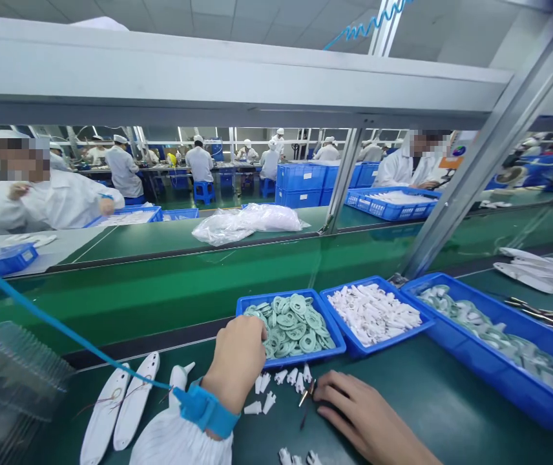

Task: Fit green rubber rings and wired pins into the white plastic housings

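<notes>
My left hand (236, 354), a blue strap round its wrist, is bent over the left edge of a blue tray (337, 352) of pale green ring-shaped parts (298, 323). Its fingers curl down out of sight, so what they hold is hidden. Low on the right, my right hand (361, 413) rests on the green bench with bent fingers. At its fingertips is a small shiny copper-coloured metal piece (307, 394), apparently gripped. Several small white plastic parts (269, 403) lie between the hands, and more of them lie by the lower edge.
Beside the ring tray stand a blue tray of white parts (373, 313) and a long blue bin (513, 381). White elongated shells (135, 400) with thin wires lie left. A blue cord (63, 320) crosses to my wrist. A metal post (480, 148) slants at right; co-workers sit beyond.
</notes>
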Demonstrator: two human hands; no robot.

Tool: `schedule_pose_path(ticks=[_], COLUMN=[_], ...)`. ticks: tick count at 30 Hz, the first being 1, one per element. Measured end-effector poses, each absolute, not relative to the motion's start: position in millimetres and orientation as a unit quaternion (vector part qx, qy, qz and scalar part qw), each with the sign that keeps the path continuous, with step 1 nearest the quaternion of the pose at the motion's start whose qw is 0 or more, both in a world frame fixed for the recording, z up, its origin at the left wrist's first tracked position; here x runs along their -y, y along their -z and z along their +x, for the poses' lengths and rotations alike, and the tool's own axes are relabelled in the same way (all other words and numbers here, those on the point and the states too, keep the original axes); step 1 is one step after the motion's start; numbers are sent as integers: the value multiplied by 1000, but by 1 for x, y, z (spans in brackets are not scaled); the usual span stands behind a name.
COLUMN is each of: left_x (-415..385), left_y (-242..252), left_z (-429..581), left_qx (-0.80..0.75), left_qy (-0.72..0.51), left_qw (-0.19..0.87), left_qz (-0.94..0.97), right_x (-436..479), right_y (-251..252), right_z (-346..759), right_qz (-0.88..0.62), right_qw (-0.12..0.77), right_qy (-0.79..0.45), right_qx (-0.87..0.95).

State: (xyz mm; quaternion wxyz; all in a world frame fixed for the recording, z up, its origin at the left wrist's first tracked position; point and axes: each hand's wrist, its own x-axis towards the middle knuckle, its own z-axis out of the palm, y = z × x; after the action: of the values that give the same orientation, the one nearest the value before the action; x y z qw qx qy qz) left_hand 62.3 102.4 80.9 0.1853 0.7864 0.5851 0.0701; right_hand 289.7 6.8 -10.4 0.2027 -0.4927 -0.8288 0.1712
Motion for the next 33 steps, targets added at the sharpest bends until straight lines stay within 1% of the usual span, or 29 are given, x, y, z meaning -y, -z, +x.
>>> schedule_pose_path(ticks=[3,7,15,17,21,22,25,28,30,33], left_x=[-110,-117,-114,-114,-113,-112,-110,-108,-106,-105], left_y=[-84,-93,-115,-116,-117,-117,-120,-122,-123,-124], left_z=[60,52,42,41,39,39,38,39,40,40], left_qx=[-570,-520,-454,-447,-441,-440,-436,-426,-420,-416], left_qy=[-97,-163,-269,-280,-292,-294,-295,-300,-305,-297], left_qw=[222,302,429,446,456,456,457,458,459,461], left_qz=[785,782,733,723,716,716,717,720,722,725], right_x=[-7,-8,-18,-17,-14,-14,-18,-21,-24,-26], right_y=[8,7,13,7,-13,-17,-20,-10,-2,8], right_z=[283,275,259,260,266,266,266,264,264,268], right_qz=[-489,-488,-472,-484,-547,-559,-581,-564,-555,-564], right_qw=[192,172,200,229,329,331,272,201,182,186], right_qy=[-174,-161,-138,-152,-157,-146,-137,-166,-185,-198], right_qx=[833,841,848,831,754,746,755,783,790,780])
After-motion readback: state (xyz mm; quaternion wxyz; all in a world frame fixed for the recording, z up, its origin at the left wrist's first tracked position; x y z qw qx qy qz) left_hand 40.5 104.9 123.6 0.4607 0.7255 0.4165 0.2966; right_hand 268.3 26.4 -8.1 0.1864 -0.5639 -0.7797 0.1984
